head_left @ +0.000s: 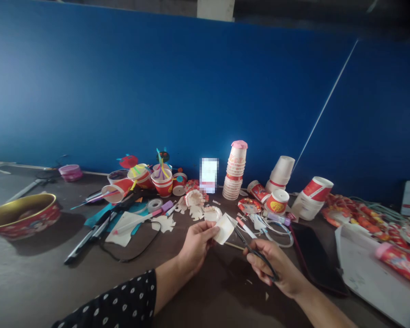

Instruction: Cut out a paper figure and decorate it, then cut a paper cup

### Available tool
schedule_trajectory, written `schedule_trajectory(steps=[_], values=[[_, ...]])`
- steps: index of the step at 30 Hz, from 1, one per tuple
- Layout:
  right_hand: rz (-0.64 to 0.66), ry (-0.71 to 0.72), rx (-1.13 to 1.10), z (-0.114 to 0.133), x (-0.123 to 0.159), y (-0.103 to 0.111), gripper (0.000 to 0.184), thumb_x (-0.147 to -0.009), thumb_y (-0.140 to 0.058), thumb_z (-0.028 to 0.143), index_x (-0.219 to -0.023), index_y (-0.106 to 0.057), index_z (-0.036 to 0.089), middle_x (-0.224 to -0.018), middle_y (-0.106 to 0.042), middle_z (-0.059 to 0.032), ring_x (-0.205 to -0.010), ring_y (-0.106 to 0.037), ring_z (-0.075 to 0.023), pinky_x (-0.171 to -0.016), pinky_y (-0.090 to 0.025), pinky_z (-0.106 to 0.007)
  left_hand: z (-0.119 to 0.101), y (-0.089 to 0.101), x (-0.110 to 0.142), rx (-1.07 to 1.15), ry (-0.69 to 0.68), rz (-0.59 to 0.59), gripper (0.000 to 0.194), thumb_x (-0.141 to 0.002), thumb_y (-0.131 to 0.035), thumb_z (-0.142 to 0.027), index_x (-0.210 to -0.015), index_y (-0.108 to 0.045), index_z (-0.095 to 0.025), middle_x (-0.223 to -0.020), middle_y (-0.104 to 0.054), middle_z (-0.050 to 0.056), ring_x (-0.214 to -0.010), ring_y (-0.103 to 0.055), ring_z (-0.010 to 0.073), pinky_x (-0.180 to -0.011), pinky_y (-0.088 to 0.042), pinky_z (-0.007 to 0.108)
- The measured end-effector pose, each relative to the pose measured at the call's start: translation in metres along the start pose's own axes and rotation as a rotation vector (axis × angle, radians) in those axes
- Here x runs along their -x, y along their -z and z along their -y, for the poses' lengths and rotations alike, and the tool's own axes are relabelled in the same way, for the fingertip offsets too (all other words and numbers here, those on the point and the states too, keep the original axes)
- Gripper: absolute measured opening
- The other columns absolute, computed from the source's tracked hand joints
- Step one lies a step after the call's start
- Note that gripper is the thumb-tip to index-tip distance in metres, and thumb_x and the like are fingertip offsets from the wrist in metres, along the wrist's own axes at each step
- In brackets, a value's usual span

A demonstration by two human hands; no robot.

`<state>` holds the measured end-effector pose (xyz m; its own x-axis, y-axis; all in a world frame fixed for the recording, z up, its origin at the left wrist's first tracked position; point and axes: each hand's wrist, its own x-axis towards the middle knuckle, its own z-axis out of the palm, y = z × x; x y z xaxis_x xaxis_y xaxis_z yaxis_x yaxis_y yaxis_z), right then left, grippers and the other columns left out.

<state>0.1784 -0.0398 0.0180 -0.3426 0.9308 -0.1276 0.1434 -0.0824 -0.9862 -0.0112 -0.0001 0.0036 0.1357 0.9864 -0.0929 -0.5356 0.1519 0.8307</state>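
Because the white paper piece (224, 228) is thin and flexible, the left hand (196, 246) pinches it narrowly at one edge, facing the black-handled scissors (256, 252) gripped in the right hand (272, 266), both in front of the stacked paper cups (235, 171).

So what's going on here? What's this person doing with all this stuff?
A person's left hand pinches a white paper piece, while their right hand holds black-handled scissors, the blades reaching toward the paper. Both hands are above a cluttered dark table. Beyond them lie paper cutouts, red decorated paper cups, and a tall stack of paper cups.
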Motion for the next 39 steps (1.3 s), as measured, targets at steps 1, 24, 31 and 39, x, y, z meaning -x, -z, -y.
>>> schedule_trajectory(steps=[1, 24, 31, 39], values=[[-0.003, -0.001, 0.004, 0.000, 0.000, 0.000, 0.042, -0.068, -0.064, 0.054, -0.078, -0.051, 0.015, -0.045, -0.043, 0.0097, -0.032, -0.028, -0.0009, -0.032, -0.021, -0.015, 0.000, 0.000, 0.000, 0.003, 0.001, -0.001, 0.020, -0.053, -0.076, -0.025, -0.056, -0.060, -0.013, -0.052, -0.054, -0.001, -0.047, -0.043, 0.0057, -0.046, -0.031, 0.018], [-0.058, 0.006, 0.018, -0.007, -0.003, -0.002, 0.032, -0.072, -0.064, 0.047, -0.076, -0.051, 0.017, -0.046, -0.043, 0.0098, -0.032, -0.030, -0.0014, -0.030, -0.024, -0.014, 0.001, -0.005, 0.008, 0.052, 0.055, 0.053, 0.026, -0.052, -0.076, -0.024, -0.055, -0.053, -0.013, -0.055, -0.054, -0.001, -0.046, -0.046, 0.0068, -0.043, -0.035, 0.019], [-0.031, 0.002, -0.001, -0.005, -0.002, -0.002, 0.037, -0.068, -0.065, 0.050, -0.077, -0.050, 0.016, -0.044, -0.043, 0.0106, -0.031, -0.028, -0.0008, -0.031, -0.022, -0.014, 0.000, -0.004, 0.008, 0.059, 0.112, 0.098, 0.026, -0.054, -0.077, -0.024, -0.064, -0.056, -0.014, -0.058, -0.056, -0.002, -0.051, -0.051, 0.0085, -0.051, -0.039, 0.021], [0.000, 0.004, -0.014, -0.004, -0.002, -0.005, 0.037, -0.069, -0.064, 0.049, -0.078, -0.049, 0.017, -0.043, -0.044, 0.0105, -0.031, -0.030, -0.0009, -0.032, -0.023, -0.015, 0.002, -0.003, 0.006, 0.026, 0.078, 0.093, 0.027, -0.053, -0.078, -0.026, -0.061, -0.056, -0.012, -0.056, -0.056, 0.000, -0.051, -0.051, 0.0090, -0.051, -0.036, 0.021]])
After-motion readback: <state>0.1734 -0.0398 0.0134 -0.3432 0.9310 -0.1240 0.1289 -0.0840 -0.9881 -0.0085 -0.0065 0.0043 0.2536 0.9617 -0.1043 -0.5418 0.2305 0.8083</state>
